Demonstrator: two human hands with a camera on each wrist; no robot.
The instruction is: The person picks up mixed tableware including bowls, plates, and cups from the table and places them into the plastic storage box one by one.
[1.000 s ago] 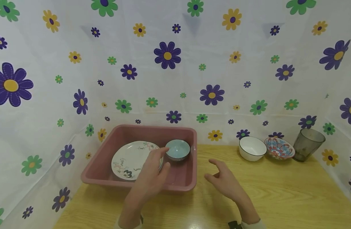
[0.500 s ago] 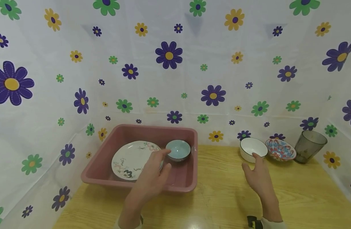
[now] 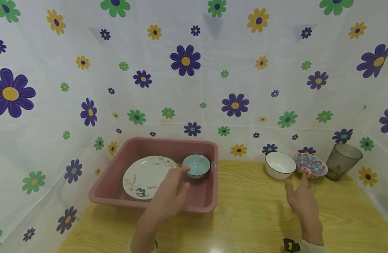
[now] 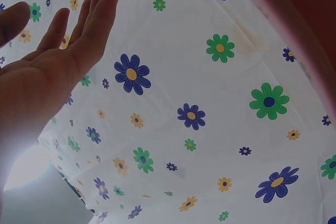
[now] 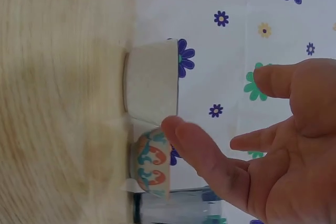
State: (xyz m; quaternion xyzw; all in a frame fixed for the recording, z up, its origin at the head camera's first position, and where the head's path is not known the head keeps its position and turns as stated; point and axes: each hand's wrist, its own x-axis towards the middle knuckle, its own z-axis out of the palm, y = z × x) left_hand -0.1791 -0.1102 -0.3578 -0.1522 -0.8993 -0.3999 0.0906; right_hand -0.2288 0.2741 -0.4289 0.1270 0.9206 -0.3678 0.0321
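Note:
My left hand [image 3: 168,191] hovers over the pink basin [image 3: 102,191], fingers loosely extended and holding nothing. Beneath it lie a white plate [image 3: 141,175] with a floral pattern and a small light-blue bowl [image 3: 197,166], both inside the basin. At the right, my right hand [image 3: 302,202] reaches forward with thumb and fingers spread and nothing in its grasp. Its fingertips overlap the front rim of the red-and-blue patterned bowl [image 3: 310,165] in the head view. Just left of that stands a white bowl [image 3: 280,164] with a dark rim, also seen from the side in the right wrist view.
A grey see-through glass [image 3: 343,161] stands at the far right beside the patterned bowl. Everything rests on a light wooden table [image 3: 244,225]. A white flower-print sheet [image 3: 209,84] encloses the back and both sides.
My right hand has moved right, from beside the basin, past the white bowl, to the front of the patterned bowl. The left hand has stayed nearly still over the basin.

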